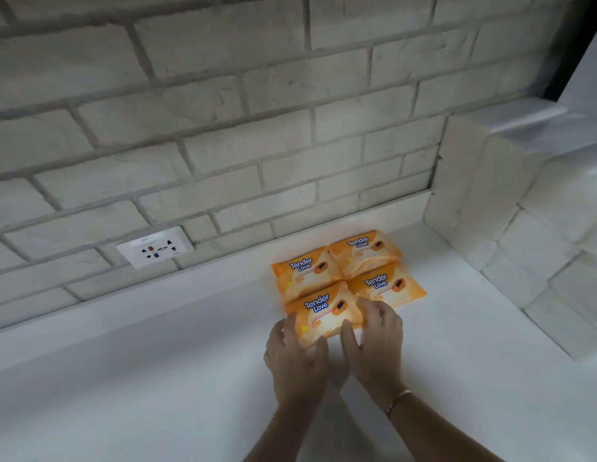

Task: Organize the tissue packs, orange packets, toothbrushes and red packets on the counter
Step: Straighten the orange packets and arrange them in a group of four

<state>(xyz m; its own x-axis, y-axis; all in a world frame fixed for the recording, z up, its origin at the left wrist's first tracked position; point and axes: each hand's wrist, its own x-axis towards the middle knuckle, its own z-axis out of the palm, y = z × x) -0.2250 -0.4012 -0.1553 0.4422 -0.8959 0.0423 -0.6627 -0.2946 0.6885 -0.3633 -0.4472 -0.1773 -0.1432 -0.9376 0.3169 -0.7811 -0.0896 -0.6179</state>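
Both forearms reach forward side by side. The left hand (295,356) grips the left edge of the near orange packet (324,316); the right hand (375,341) grips its right edge, fingers curled.

Near edge of the nearest orange packet (324,315) is hidden under my left hand (295,355) and right hand (374,341). Its small print is unreadable. Wall socket (155,247) label, lower left: too small. Ledge (530,118), upper right: blurred, cut off by the frame edge.

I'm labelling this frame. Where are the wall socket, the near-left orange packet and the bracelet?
wall socket (154,247), head view, centre of its white faceplate.
near-left orange packet (324,320), head view, printed top face below the logo.
bracelet (400,401), head view, band across the wrist.
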